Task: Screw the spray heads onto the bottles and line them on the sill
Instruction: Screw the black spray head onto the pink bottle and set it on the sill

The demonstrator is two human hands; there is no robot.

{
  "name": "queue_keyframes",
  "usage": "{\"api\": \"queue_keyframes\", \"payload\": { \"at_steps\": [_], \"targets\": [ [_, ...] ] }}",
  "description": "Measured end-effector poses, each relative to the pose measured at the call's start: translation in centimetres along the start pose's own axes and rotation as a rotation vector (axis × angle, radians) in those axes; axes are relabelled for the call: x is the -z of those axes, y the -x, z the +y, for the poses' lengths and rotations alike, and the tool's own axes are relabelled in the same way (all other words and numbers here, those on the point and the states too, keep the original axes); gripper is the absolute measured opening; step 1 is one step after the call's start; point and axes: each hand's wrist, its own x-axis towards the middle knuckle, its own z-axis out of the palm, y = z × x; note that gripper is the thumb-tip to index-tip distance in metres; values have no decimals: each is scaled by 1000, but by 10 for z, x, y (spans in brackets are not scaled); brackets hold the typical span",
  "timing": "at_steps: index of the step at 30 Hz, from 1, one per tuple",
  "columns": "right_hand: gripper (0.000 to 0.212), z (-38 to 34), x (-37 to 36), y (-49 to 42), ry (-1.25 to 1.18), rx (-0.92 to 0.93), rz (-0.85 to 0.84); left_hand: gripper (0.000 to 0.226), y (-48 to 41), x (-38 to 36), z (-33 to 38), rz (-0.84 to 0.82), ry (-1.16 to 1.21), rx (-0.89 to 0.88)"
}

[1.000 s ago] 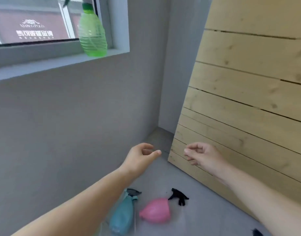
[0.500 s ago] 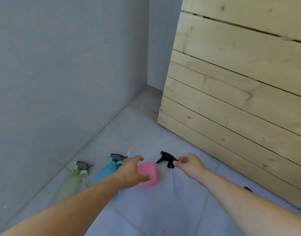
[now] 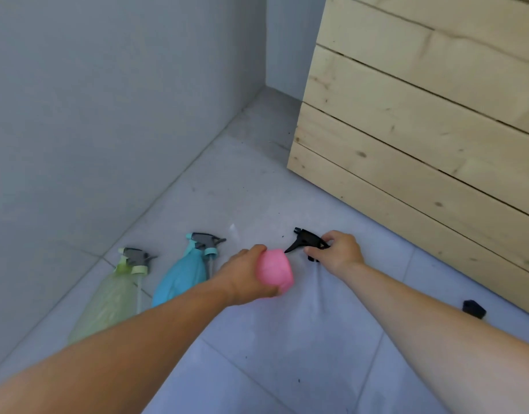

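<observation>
A pink bottle lies on the grey tiled floor, and my left hand grips it from the left. Just right of it, my right hand pinches a black spray head whose nozzle points up-left. A blue bottle and a pale green bottle lie on their sides to the left, each with a grey spray head at its neck. The window sill is out of view.
A grey wall runs along the left. A slanted wooden plank panel stands at the right, its foot close behind my right hand. A small black part lies on the floor near my right forearm.
The view dropped from the sill to the floor. My left hand closed on the pink bottle and my right hand took hold of the black spray head.
</observation>
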Motion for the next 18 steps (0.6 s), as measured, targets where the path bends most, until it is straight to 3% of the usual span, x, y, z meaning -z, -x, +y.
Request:
{"api": "queue_keyframes", "payload": {
  "at_steps": [7, 8, 11, 14, 18],
  "targets": [
    [32, 3, -4, -1, -57, -47, -15, 101, -1, -5, 4, -11, 51, 37],
    [35, 5, -4, 0, -111, -54, -43, 99, 1, -5, 6, -9, 70, 38],
    [14, 5, 10, 3, -279, -79, -164, 92, 9, 1, 14, -9, 154, 37],
    [21, -9, 39, 10, -461, -126, -275, 90, 21, 14, 23, -7, 199, 31],
    [5, -46, 86, 32, -520, -60, -395, 89, 44, 38, 39, -4, 278, 35]
  ]
}}
